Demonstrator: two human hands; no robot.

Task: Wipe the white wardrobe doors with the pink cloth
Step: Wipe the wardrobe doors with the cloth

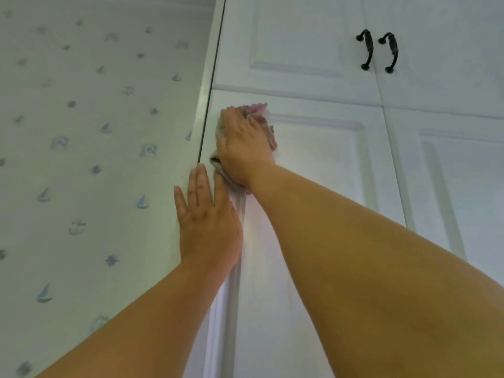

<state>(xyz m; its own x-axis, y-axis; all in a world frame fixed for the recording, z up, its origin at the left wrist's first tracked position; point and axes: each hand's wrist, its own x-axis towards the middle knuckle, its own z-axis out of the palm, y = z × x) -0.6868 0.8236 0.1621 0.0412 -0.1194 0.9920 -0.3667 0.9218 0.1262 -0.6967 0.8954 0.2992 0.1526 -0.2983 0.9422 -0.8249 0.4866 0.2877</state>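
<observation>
Wiping was the step in hand: the right hand (244, 144) lay flat over the pink cloth (261, 115) and pressed it against the upper left corner of the lower wardrobe door (313, 214), just under the seam that parts it from the upper door (294, 36). Its fingers were straight and close together, spread over the cloth rather than curled round it, so the cloth was held by pressure against the panel and not by a pinch. The left hand (207, 222) rested open just below, palm to the door's left edge, fingers straight and reaching up beside the narrow gap at the wardrobe's side panel (203, 105); it held nothing and seemed to be bracing the person or steadying the door.

The next move, as I judged it, called for drawing the cloth down or across the raised moulding of the panel with steady pressure, and for keeping the left hand clear of its path. Most of the door below and to the right, the neighbouring doors and the two black handles (377, 51) above appeared yet to be covered.

The cloth looked bunched and crumpled, pink with paler and greyish patches, its frilled edge showing above the fingertips and along the right side of the hand, with a small fold poking out at the wrist. Blue-patterned wallpaper (95, 132) ran to the left of the wardrobe.
</observation>
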